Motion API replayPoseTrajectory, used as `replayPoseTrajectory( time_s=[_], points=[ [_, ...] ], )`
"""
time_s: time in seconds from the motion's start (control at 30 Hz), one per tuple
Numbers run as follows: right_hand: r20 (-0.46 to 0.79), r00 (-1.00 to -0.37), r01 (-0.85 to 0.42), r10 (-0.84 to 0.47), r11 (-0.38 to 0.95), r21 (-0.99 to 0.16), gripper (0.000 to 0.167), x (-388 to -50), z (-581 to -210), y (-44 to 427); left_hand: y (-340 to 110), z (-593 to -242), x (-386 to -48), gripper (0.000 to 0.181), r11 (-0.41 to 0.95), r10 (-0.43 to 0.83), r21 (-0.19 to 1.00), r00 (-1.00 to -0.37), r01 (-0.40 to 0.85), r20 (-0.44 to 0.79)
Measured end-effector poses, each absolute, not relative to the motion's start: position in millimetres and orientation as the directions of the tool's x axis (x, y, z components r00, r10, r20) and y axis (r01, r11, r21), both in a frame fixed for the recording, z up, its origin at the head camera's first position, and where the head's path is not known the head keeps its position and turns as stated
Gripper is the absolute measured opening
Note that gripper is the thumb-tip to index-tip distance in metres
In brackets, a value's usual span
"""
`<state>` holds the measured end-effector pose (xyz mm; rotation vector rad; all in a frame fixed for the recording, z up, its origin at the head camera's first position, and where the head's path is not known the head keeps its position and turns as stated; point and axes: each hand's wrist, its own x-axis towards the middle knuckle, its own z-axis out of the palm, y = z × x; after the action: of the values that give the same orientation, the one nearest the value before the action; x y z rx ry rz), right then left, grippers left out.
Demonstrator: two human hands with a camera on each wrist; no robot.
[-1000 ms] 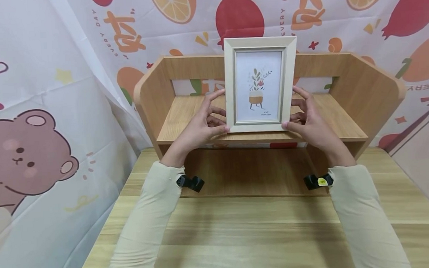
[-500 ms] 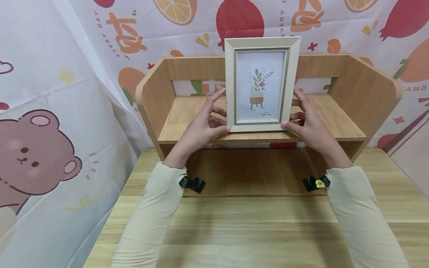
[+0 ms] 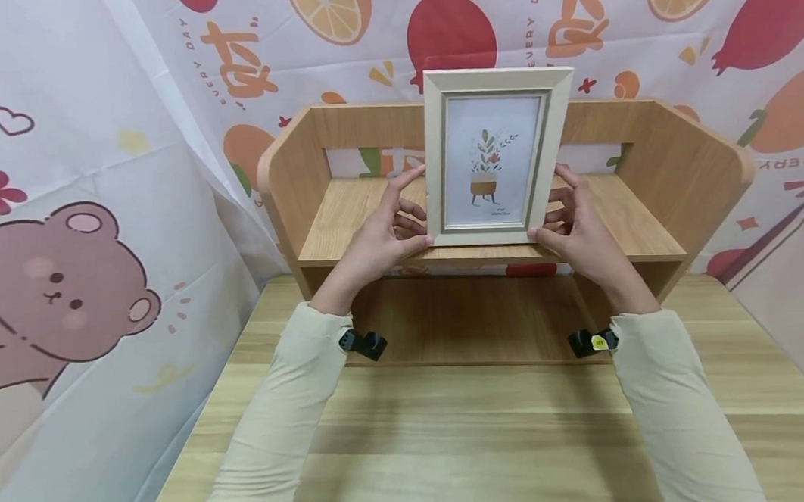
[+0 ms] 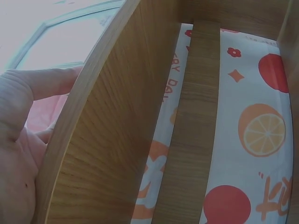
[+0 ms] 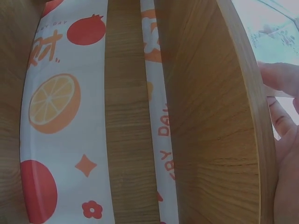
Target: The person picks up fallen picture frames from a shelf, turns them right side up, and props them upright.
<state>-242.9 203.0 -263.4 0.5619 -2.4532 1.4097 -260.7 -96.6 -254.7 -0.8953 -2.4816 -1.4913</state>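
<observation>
A cream picture frame (image 3: 436,158) stands upright near the front edge of the upper board of a wooden desk shelf (image 3: 326,228). Its print shows a potted plant, and it sits a little skewed. My left hand (image 3: 382,241) grips the frame's left side, thumb at the lower corner and fingers along the side. On the opposite side my right hand (image 3: 581,230) holds it the same way. In the left wrist view the board hides part of the left hand (image 4: 18,116). The right wrist view catches only part of the right hand (image 5: 285,135) beside the board edge.
The shelf has raised side panels (image 3: 704,148) and a slotted back panel. Below the upper board is a lower compartment (image 3: 474,315). The shelf stands on a light wooden table (image 3: 480,436), against a fruit-print cloth (image 3: 372,78). A bear-print cloth (image 3: 187,194) hangs on the left.
The frame's top has shifted slightly right and its face has turned a little, while its bottom edge stays almost in place. Both hands keep their hold.
</observation>
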Motion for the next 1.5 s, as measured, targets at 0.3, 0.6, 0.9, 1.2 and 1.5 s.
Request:
replayPoseTrajectory(
  time_s=[0.3,0.6,0.9,1.2,1.5],
  points=[
    [0.449,-0.871,-0.487,-0.199,0.463,-0.740,0.091,-241.4,-264.7,202.0,-96.6,-255.0,-258.9,0.088,0.367,0.438,0.735,-0.803,0.570,0.404],
    [0.476,-0.859,-0.506,-0.188,0.448,-0.737,0.078,-239.1,-269.2,202.9,-97.6,-256.5,-257.9,0.086,0.369,0.453,0.732,-0.799,0.572,0.396],
    [0.457,-0.871,-0.484,-0.179,0.474,-0.736,0.078,-239.5,-269.4,203.5,-97.7,-257.9,-259.8,0.088,0.395,0.454,0.713,-0.798,0.579,0.396],
    [0.444,-0.880,-0.465,-0.168,0.495,-0.734,0.076,-243.4,-269.3,202.9,-94.9,-259.4,-257.3,0.090,0.454,0.428,0.667,-0.801,0.590,0.418],
    [0.433,-0.893,-0.429,-0.126,0.529,-0.732,0.075,-242.2,-268.7,198.2,-92.0,-262.1,-252.4,0.087,0.545,0.400,0.565,-0.784,0.620,0.474]
  ],
)
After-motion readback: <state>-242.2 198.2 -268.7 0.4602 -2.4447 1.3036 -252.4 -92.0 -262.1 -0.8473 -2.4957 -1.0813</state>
